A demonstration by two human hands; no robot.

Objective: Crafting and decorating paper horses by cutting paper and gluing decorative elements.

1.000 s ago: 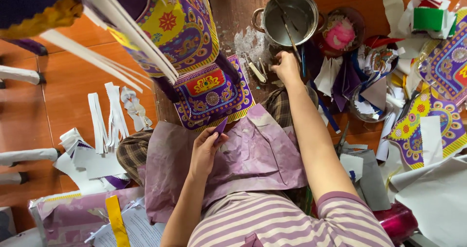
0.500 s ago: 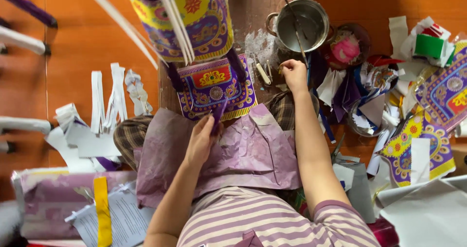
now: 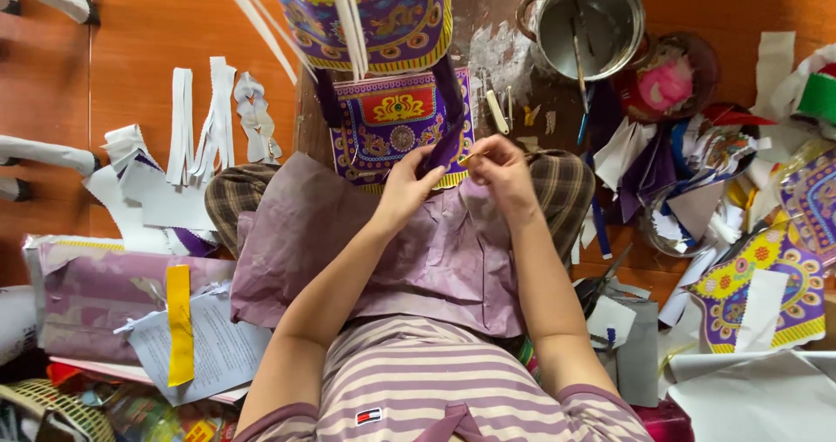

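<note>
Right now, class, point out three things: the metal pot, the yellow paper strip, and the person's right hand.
metal pot [image 3: 601,24], head view, on its inner wall.
yellow paper strip [image 3: 178,320], head view, on the strip's middle.
right hand [image 3: 501,174], head view, on the back of the hand.

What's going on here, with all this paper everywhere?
A person sits on the floor with a mauve sheet over their lap, working on a purple and yellow patterned paper piece in front of them. The left hand pinches a dark purple strip at its lower edge, and the right hand holds a thin stick close beside it. A metal pot stands further out, and white paper strips and colourful scraps lie around.
</note>
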